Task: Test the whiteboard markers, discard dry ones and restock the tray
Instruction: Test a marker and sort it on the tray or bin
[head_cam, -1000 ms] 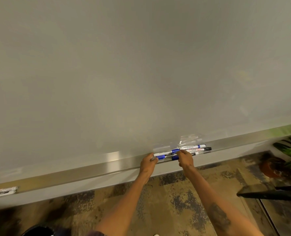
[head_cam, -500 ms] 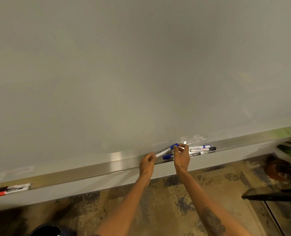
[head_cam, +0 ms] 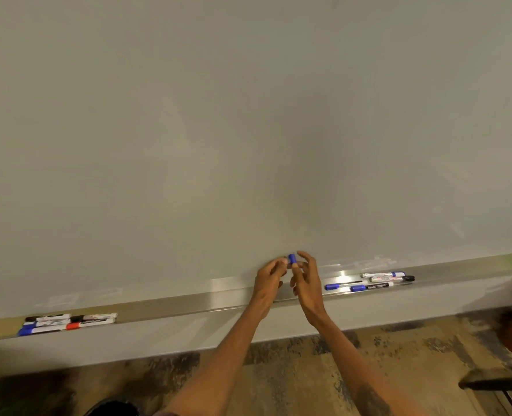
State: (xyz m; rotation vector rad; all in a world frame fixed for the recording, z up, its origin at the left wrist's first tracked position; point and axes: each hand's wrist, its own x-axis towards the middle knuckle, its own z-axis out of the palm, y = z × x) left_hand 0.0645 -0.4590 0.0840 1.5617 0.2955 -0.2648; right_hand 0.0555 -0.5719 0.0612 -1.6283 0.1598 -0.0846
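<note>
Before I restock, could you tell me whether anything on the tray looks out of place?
Nothing stands out: left marker group and right marker group lie flat in the tray; left hand and right hand pinch a blue marker.

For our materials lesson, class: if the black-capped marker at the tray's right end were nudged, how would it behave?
Likely rolls: the black-capped marker is a round barrel lying on the metal tray. Probably stiff and light: slim plastic. The blue-capped marker beside it may block it.

dim, soft, wide-angle edge distortion
</note>
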